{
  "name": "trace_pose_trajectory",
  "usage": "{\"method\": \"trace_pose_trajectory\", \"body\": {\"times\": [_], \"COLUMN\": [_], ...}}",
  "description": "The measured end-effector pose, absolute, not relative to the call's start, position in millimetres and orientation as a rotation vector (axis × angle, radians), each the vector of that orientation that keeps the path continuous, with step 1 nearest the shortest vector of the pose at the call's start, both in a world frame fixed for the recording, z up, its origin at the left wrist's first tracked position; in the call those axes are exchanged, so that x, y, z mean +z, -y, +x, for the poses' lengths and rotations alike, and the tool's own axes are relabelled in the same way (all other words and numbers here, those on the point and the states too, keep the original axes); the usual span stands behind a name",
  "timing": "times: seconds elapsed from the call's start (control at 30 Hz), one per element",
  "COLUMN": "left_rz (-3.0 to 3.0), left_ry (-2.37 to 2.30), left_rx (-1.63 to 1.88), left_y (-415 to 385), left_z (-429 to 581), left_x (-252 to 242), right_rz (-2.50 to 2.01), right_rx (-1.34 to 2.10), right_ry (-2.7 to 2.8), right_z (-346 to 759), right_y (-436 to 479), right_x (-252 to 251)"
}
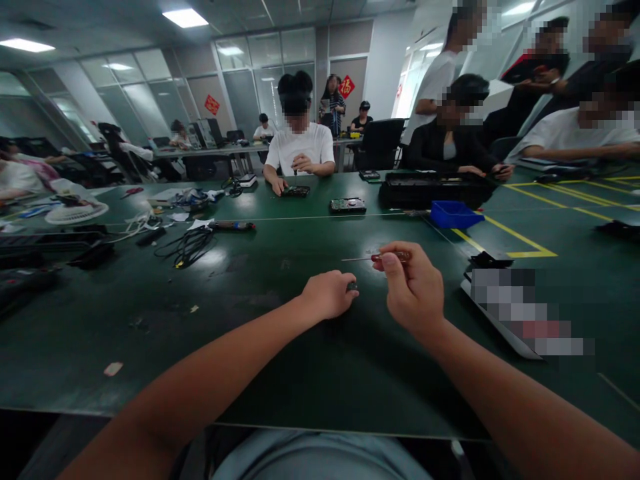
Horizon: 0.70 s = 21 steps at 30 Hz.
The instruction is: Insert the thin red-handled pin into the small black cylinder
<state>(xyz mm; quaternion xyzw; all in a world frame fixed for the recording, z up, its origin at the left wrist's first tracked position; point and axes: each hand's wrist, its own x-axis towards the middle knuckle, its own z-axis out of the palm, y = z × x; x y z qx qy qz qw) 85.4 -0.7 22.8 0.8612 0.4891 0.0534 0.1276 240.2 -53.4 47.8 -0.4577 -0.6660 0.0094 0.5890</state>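
Observation:
A screwdriver [393, 258] with a reddish see-through handle is gripped in my right hand [417, 287], its thin shaft pointing left. Just left of it, my left hand [327, 295] is closed above the green table [280, 373]. A small dark piece [353, 286] shows at its fingertips, too small to name. The screwdriver's tip is above that piece and apart from it. Right of my right hand lies a white and dark object [500, 313], mostly blurred out.
A blue bin [455, 215] stands beyond my right hand, beside a long black casing [435, 190]. An opened device [347, 205] lies ahead. Black cable [187, 247] and a grey-handled tool [233, 226] are at left. Across the table a person [300, 147] works on another device.

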Motion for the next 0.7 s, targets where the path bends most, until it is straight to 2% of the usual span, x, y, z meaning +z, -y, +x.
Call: {"method": "trace_pose_trajectory", "body": {"times": [0.13,0.3,0.57,0.7], "left_rz": [2.625,2.557,1.921,1.567], "left_ry": [-1.421,-1.378,-1.346,-1.388], "left_rx": [0.053,0.135,0.171,0.328], "left_y": [-4.3,-12.1,-29.4,-30.1], "left_z": [96.7,86.9,11.1,-44.5], "left_x": [22.1,23.2,32.8,42.5], "right_rz": [-1.051,-1.05,-1.048,-1.045], "right_rx": [0.06,0.081,0.115,0.139], "right_ry": [1.568,1.576,1.571,1.586], "right_z": [240.7,241.5,241.1,241.2], "right_y": [52.8,52.9,52.5,51.7], "right_x": [46.7,46.3,45.8,44.9]}}
